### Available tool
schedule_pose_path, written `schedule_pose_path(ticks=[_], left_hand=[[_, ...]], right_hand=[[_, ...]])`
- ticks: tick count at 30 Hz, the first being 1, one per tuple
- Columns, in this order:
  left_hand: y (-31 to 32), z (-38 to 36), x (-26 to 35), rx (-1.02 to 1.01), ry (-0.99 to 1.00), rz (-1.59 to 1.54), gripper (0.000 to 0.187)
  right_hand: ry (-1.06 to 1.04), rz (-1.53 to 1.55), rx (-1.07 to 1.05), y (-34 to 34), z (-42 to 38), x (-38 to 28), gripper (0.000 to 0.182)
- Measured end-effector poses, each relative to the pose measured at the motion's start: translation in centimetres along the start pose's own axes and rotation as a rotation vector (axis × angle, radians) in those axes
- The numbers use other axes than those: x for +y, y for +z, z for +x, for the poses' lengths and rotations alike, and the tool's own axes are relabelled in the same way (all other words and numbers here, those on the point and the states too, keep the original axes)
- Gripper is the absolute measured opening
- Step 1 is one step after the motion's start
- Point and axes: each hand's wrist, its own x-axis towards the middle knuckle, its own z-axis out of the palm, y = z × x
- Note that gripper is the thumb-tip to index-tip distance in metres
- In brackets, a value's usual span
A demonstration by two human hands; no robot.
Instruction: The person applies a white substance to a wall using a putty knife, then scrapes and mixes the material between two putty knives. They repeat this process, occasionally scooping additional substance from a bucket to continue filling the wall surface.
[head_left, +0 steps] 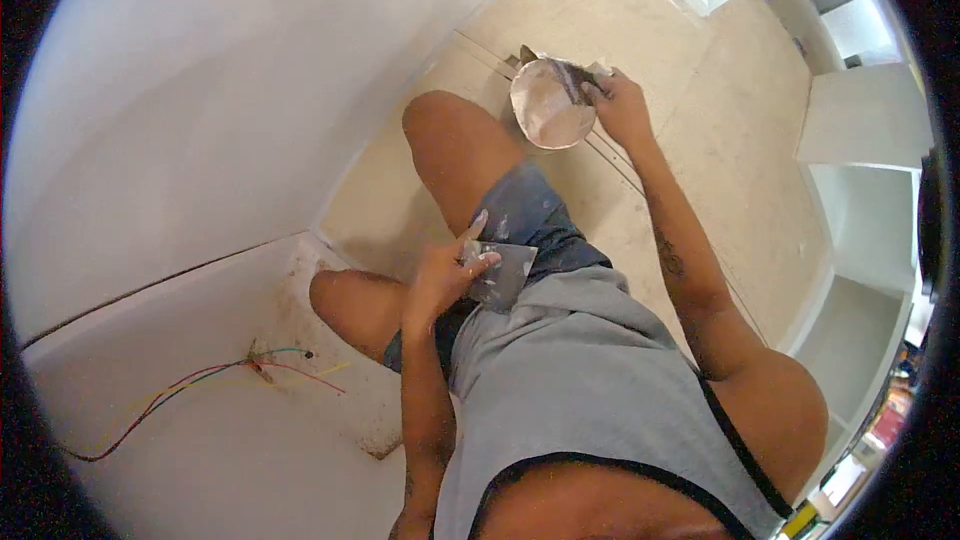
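My right hand point(618, 105) is closed on the edge of a round, plaster-smeared container point(553, 112), which hangs over the floor with its open top toward the camera. A dark strip, perhaps a blade or handle, lies across the container's rim near my fingers. My left hand point(447, 273) grips a flat grey scraper point(503, 276), fingers on its face, close to my shorts. White smears mark the scraper and the shorts point(522, 205).
A pale wall point(220, 90) rises at the left. Coloured wires point(210, 372) stick out of a hole at the lower left. The beige floor point(700, 100) has a dark seam. White shelving point(865, 120) stands along the right.
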Motion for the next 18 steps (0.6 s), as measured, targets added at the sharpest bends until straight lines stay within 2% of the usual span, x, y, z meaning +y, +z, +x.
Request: schedule_pose_path(ticks=[2, 3, 5, 6, 7, 8, 9, 12, 14, 15, 16, 17, 18], left_hand=[[0.6, 0.1, -1.4, 0.068, 0.063, 0.028, 0.056], [-0.4, -0.1, -0.6, 0.061, 0.072, 0.033, 0.056], [-1.7, -0.3, 1.0, -0.103, -0.104, 0.098, 0.048], [-1.8, -0.4, 1.0, -0.107, -0.106, 0.099, 0.048], [-1.8, -0.4, 1.1, -0.155, -0.198, 0.057, 0.044], [-2.0, -0.2, 1.1, -0.202, -0.288, 0.017, 0.042], [-1.9, 0.0, 0.9, -0.203, -0.282, 0.024, 0.042], [-0.2, -0.6, -0.8, -0.149, -0.288, 0.011, 0.040], [1.2, -0.6, -1.8, 0.001, -0.203, -0.319, 0.037], [1.5, -0.5, -1.6, 0.003, -0.197, -0.318, 0.037], [1.9, -0.7, -1.4, 0.113, -0.196, -0.298, 0.036], [2.0, -1.7, -0.6, 0.217, -0.207, -0.277, 0.035], [2.1, -2.3, 0.1, 0.218, -0.212, -0.272, 0.035]], right_hand=[[-0.226, 0.177, 0.177, 3.5, -0.1, 1.1, 0.024], [-0.178, -0.022, 0.097, 4.4, -0.1, 1.3, 0.024], [-0.165, -0.020, 0.036, 3.6, -0.3, 1.1, 0.024], [-0.147, -0.015, -0.044, 2.3, -0.8, 0.0, 0.023], [-0.063, 0.021, -0.091, 0.1, -0.5, -0.8, 0.024], [-0.060, 0.022, -0.084, -0.8, 0.0, -1.2, 0.024], [-0.045, 0.045, -0.014, -1.3, 0.4, -1.3, 0.022], [-0.049, 0.093, 0.100, 1.6, 0.7, 1.2, 0.022], [-0.223, 0.080, 0.149, 3.2, -0.2, 2.1, 0.022], [-0.324, 0.084, 0.121, 2.7, -1.0, 2.4, 0.022], [-0.329, 0.084, 0.119, 1.6, -0.6, 2.9, 0.022], [-0.231, 0.056, 0.050, 0.1, -0.6, 3.2, 0.022], [-0.135, 0.031, -0.010, -2.6, -0.5, 2.9, 0.022]])
